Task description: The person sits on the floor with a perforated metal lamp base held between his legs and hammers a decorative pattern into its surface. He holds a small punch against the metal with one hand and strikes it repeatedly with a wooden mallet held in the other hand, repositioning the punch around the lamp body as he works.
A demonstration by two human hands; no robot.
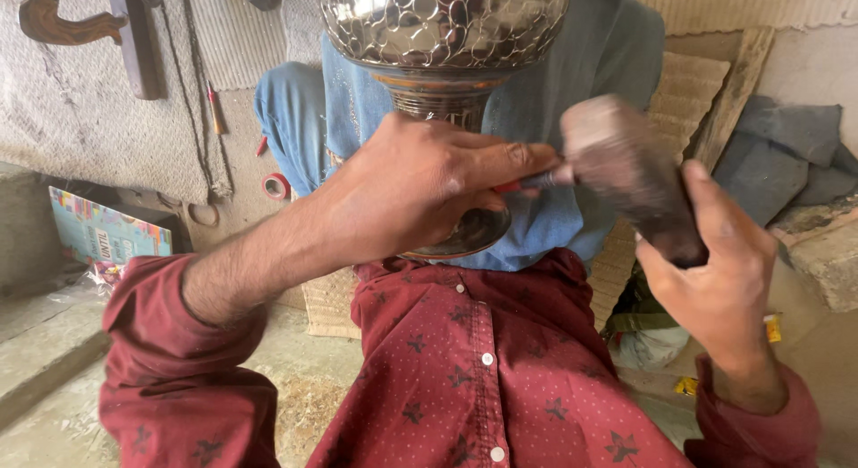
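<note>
My left hand (411, 191) is clenched around a thin tool with a red handle (517, 185); only a short stretch of it shows past my thumb, pointing right. Its metal tip meets the head of a worn wooden mallet (626, 168), which my right hand (715, 271) grips by the lower end, fingers wrapped around the dark handle. The mallet is blurred.

Left hand sits against the stem of a metal vessel (442, 25) with a hammered, scale-like pattern on its round body. The vessel lies across my lap on blue jeans (357, 101), its flared foot (469, 236) showing just under my left hand.

Dark red shirt sleeves, small star print, both rolled back.

Beyond the knees: a roll of red tape (276, 185) on the floor, a pencil-like red stick (214, 106) against a pale woven mat (71, 101). Colourful printed box (103, 231) at far left. Folded grey cloth (786, 146) at right, a wooden plank (735, 84) leaning beside it.
</note>
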